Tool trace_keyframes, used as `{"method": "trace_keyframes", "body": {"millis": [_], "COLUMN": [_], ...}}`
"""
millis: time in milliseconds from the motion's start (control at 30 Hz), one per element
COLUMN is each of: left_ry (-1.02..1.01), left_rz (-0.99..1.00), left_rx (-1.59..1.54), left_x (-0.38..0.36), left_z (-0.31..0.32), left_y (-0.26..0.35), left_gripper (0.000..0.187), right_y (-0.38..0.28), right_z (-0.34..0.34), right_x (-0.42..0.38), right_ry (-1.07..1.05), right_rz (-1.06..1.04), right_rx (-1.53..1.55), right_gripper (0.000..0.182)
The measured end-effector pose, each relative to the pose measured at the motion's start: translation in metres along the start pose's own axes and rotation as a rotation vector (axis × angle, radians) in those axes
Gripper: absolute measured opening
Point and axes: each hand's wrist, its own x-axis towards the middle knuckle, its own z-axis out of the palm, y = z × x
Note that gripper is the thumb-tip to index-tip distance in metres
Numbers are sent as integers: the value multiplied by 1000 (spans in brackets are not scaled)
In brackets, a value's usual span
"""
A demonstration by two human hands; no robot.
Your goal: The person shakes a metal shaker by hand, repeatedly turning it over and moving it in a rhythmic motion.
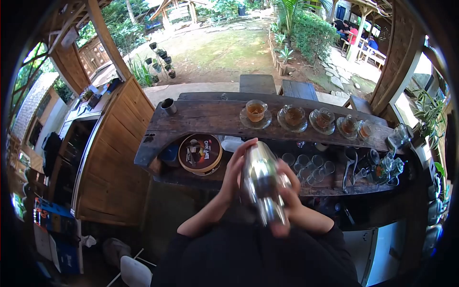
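A shiny metal shaker (260, 174) is held tilted in front of my chest, its lower part slightly blurred. My left hand (234, 170) presses along its left side with the fingers up near its top end. Around its right side and lower end wraps my right hand (288, 191). Behind it stands the dark wooden counter (205, 107), where glass cups of amber drink, such as the front one (255, 111), rest on glass saucers. Left of my hands lies a round brown tin (200, 153) with a chocolate label.
Empty-looking glasses (313, 167) cluster on the lower shelf to the right, near a metal tool (350, 167) and more glassware (385, 167). A metal cup (168, 106) stands at the counter's left. A wooden cabinet (112, 158) is at left. People sit far off at the upper right.
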Motion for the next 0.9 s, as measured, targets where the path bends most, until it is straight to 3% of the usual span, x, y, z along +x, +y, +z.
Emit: {"method": "trace_keyframes", "body": {"millis": [67, 100, 133, 200, 233, 267, 333, 367, 400, 467, 500, 533, 567, 600, 667, 700, 733, 767, 800, 833, 867, 900], "left_ry": [206, 213, 56, -36, -110, -111, 46, -22, -14, 42, 58, 16, -7, -29, -17, -2, 16, 184, 152, 106, 65, 18], "left_rz": [-331, -229, -45, -26, 148, 149, 5, -314, -156, -162, -292, -180, -67, 44, 71, -101, -278, -247, -170, -176, -187, -73], "left_rx": [-252, -110, 76, -104, 7, 5, 111, -409, -62, -273, -496, -398, -272, -146, -141, -207, -272, -208, -131, -220, -313, -215], "left_x": [-6, -20, -15, -6, -7, -5, 3, 12, 2, 0, 5, 2, -1, -4, 4, 12, 14, 5, 4, 9, 10, 6], "left_z": [-13, -29, -16, 6, 2, -1, -16, -37, -51, -28, -36, -17, -13, -13, -18, -24, -31, -38, -44, -32, -13, -3], "left_y": [-29, -58, -31, 25, 24, 19, -2, -28, -60, -40, -42, -13, -4, 1, -3, -13, -28, -54, -66, -44, -12, 6], "left_gripper": [69, 72, 70, 69, 61, 61, 52, 45, 48, 50, 53, 56, 57, 58, 54, 52, 51, 49, 52, 52, 52, 55], "right_y": [33, 27, 14, -29, -6, -19, 13, 18, 44, 26, 7, -12, -6, 11, 10, 10, 42, 46, 45, 30, 11, 8], "right_z": [23, 21, 18, 8, 30, 58, 6, 22, 28, 26, 24, 21, 9, 40, 25, 11, 19, 24, 27, 21, 9, 4], "right_x": [12, 17, 25, 28, 3, -20, -21, 4, 10, 19, 27, 28, -2, -12, -21, 10, -7, 5, 19, 28, 32, 23], "right_ry": [10, -10, -27, -28, 292, 422, -147, -83, -136, -131, -72, -19, -94, 373, 108, -94, -125, -52, 27, 2, -41, -47], "right_rz": [-265, -243, -225, -312, -738, -279, 119, -115, -368, -285, -380, -472, -307, -657, 69, -231, -34, -136, -246, -332, -410, -409], "right_rx": [-226, -248, -271, -136, -423, -146, 46, -123, -365, -350, -306, -262, -184, -169, 154, -135, -255, -257, -262, -305, -266, -264], "right_gripper": [44, 51, 57, 70, 80, 68, 48, 32, 37, 46, 49, 52, 50, 44, 45, 48, 50, 49, 48, 55, 49, 49]}}
